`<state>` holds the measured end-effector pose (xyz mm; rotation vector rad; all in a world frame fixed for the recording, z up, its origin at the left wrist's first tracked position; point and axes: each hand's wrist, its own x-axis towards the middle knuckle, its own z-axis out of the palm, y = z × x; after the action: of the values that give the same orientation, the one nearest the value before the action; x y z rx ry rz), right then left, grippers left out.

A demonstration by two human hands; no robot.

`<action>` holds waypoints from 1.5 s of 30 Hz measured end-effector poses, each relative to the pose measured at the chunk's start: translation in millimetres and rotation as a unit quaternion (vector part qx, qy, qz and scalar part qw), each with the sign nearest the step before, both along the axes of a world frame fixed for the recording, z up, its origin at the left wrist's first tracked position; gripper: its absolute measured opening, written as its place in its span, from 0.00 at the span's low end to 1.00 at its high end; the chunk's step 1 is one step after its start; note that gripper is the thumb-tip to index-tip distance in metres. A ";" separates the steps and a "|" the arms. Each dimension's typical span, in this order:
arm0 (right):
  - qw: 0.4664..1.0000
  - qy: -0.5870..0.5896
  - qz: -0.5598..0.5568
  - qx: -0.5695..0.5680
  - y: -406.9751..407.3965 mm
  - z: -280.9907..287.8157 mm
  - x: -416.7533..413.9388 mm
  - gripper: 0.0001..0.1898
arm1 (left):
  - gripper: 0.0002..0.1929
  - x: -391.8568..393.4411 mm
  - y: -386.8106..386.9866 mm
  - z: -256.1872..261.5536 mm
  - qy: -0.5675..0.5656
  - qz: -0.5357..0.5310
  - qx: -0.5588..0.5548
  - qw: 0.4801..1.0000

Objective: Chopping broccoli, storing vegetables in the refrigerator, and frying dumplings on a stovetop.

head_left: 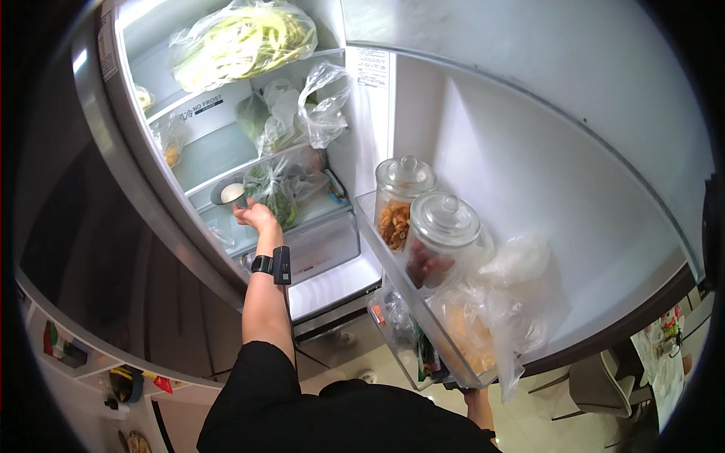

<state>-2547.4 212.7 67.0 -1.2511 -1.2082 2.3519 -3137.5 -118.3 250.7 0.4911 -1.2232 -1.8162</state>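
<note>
My left hand (255,215) reaches into the open refrigerator and grips a small grey, see-through bowl (218,192). A rounded cream-white item (232,193) sits in the bowl; what it is cannot be told. The bowl is over the lower glass shelf (314,206), left of a clear plastic bag of leafy greens (277,198). Whether the bowl touches the shelf is unclear. Below the door's bins, my right forearm (480,410) shows at the bottom, with the fingers hidden behind the door.
The door bin (408,286) holds lidded glass jars, one with walnut-like pieces (393,223), one with dark red contents (427,269), beside plastic bags (510,277). A bag of pale green vegetables (243,45) fills the top shelf. A chair (600,385) stands beyond the door.
</note>
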 end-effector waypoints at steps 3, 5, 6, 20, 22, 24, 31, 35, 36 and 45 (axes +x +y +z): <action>0.999 -0.028 -0.019 -0.008 -1.3 -0.3 15.3 0.25 | 0.26 16.2 25.0 12.1 -0.034 -0.040 -0.077 0.996; 0.999 -0.039 -0.021 -0.010 -0.2 -1.4 21.0 0.25 | 0.26 35.8 31.2 10.0 -0.043 -0.003 -0.162 0.986; 0.999 -0.042 -0.016 -0.011 1.1 -2.6 22.6 0.25 | 0.26 49.6 30.7 7.3 -0.027 -0.001 -0.220 0.975; 0.980 -0.045 0.180 0.077 2.4 -25.1 21.7 0.23 | 0.15 357.6 -31.7 -104.0 -0.112 -0.470 -0.109 0.869; 0.956 -0.049 0.265 0.114 -2.9 -44.5 18.7 0.23 | 0.15 398.6 -57.8 -105.5 -0.148 -0.417 -0.106 0.890; 0.918 -0.047 0.359 0.160 -8.6 -70.4 18.2 0.23 | 0.14 435.0 -86.0 -108.8 -0.165 -0.370 -0.081 0.911; 0.757 0.060 0.609 0.228 -91.3 -37.7 -43.4 0.15 | 0.15 537.5 -172.7 -103.9 -0.184 -0.202 -0.055 0.960; 0.732 0.102 0.618 0.268 -135.8 -45.5 -82.4 0.11 | 0.16 598.4 -214.7 -95.7 -0.194 -0.094 -0.041 0.976; 0.730 0.129 0.622 0.251 -141.3 -45.9 -94.7 0.13 | 0.16 610.2 -220.8 -96.9 -0.200 -0.065 -0.034 0.977; 0.654 0.136 0.690 0.279 -283.9 -6.4 -137.5 0.28 | 0.13 738.3 -306.9 -106.2 -0.239 0.119 0.035 0.963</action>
<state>-2684.9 -71.2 60.6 0.5682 -3.0454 2.1383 -2399.2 -425.2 144.5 1.1162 -1.3477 -1.5854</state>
